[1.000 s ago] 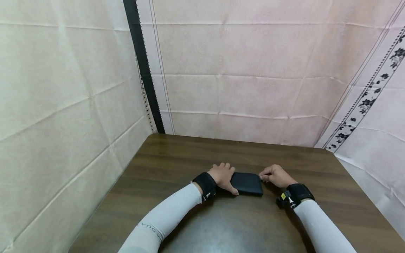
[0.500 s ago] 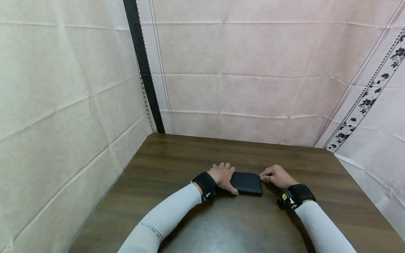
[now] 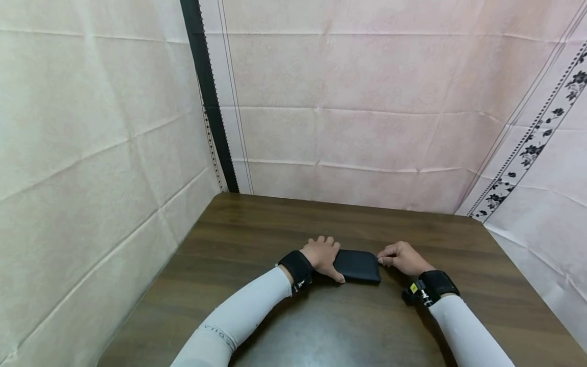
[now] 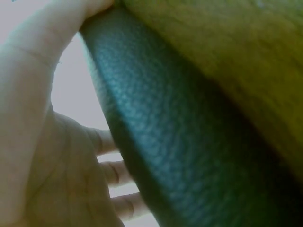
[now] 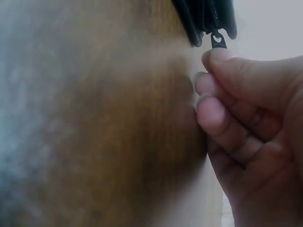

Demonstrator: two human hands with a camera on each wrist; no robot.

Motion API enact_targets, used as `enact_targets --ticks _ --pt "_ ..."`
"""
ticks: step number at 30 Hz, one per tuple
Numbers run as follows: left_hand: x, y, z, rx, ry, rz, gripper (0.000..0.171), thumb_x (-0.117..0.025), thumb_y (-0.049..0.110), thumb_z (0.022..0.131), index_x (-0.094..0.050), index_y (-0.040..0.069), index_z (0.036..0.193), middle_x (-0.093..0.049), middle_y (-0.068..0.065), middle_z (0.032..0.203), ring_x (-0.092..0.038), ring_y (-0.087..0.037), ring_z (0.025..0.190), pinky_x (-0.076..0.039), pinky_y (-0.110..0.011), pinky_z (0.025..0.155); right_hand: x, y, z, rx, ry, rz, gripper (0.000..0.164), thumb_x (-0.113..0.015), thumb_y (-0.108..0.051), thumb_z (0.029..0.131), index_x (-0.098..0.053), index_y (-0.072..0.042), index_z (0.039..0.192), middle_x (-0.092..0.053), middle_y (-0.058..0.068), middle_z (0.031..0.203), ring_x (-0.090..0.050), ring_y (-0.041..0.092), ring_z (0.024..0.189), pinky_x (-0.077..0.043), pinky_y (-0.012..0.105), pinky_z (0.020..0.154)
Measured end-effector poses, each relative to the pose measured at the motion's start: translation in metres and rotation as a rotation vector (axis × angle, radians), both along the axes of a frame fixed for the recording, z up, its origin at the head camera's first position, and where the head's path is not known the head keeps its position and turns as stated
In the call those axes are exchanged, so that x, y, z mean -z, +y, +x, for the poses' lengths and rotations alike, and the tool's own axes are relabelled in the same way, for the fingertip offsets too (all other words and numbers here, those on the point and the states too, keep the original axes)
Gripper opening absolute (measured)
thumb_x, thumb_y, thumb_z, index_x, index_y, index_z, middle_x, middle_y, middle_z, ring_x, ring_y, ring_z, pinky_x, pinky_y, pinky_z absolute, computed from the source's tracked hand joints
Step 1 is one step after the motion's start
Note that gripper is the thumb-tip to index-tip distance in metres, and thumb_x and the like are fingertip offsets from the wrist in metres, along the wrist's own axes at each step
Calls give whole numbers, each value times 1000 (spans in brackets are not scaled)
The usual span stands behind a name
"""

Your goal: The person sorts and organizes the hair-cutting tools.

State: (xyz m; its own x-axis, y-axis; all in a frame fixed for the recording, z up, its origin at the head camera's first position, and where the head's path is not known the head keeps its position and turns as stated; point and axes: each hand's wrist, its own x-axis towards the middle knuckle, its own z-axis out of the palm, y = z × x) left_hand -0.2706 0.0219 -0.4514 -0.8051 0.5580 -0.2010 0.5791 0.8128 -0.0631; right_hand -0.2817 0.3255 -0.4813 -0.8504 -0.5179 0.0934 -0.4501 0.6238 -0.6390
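Note:
A black zip wallet (image 3: 358,266) with a grained, leather-like surface lies on the table. My left hand (image 3: 322,256) holds its left end, thumb on the near edge and the other fingers toward the far side. Close up in the left wrist view, the thumb bends onto one end of the wallet (image 4: 156,109), while the other fingertips are hidden behind it. At the wallet's right end, my right hand (image 3: 402,257) pinches the zipper pull (image 5: 218,43) between thumb and fingers. The zipper teeth (image 5: 213,12) show between the two edges in the right wrist view.
The brown wooden table (image 3: 275,219) reaches back to a pale cloth wall (image 3: 348,132). Another cloth wall (image 3: 101,168) runs along the left side, and a floral-bordered cloth (image 3: 527,153) hangs at the right. Both wrists wear black bands.
My right hand has shifted very slightly to the right and toward me, still pinching the zipper pull. The left hand and the wallet stay almost in place.

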Motion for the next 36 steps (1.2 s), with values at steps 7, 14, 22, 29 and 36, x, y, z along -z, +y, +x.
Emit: enact_targets --ticks 7,14,22,29,36 --pt "1 -1 1 -1 4 10 98 -66 82 80 -45 19 152 -51 -5 142 -48 -25 121 -45 -49 101 1 1 4 14 0 -7 11 -72 -10 97 -83 -9 99 -77 6 94 -64 4 76 -54 24 67" --pt "3 -3 1 -3 -11 5 101 -65 82 81 -41 19 156 -47 -7 152 -47 -28 126 -44 -53 106 4 0 7 26 -18 -2 12 -71 -9 97 -83 -11 99 -77 3 94 -65 4 75 -55 25 67" --pt "1 -2 1 -6 -11 8 101 -65 83 80 -42 19 156 -48 -6 150 -48 -27 124 -45 -52 104 1 2 10 22 -32 -2 12 -71 -8 96 -83 -10 100 -76 5 95 -65 6 76 -55 25 68" --pt "2 -2 1 -1 -9 6 101 -64 82 81 -43 19 156 -48 -6 149 -47 -27 122 -45 -51 103 1 4 12 23 -39 -9 12 -71 -8 96 -83 -10 98 -75 4 93 -64 4 75 -55 25 67" --pt "0 -1 1 -6 -8 0 99 -65 83 80 -44 19 154 -49 -5 147 -47 -26 122 -45 -50 103 4 6 13 29 -53 -16 11 -72 -9 96 -83 -11 97 -75 3 93 -64 4 75 -55 25 67"
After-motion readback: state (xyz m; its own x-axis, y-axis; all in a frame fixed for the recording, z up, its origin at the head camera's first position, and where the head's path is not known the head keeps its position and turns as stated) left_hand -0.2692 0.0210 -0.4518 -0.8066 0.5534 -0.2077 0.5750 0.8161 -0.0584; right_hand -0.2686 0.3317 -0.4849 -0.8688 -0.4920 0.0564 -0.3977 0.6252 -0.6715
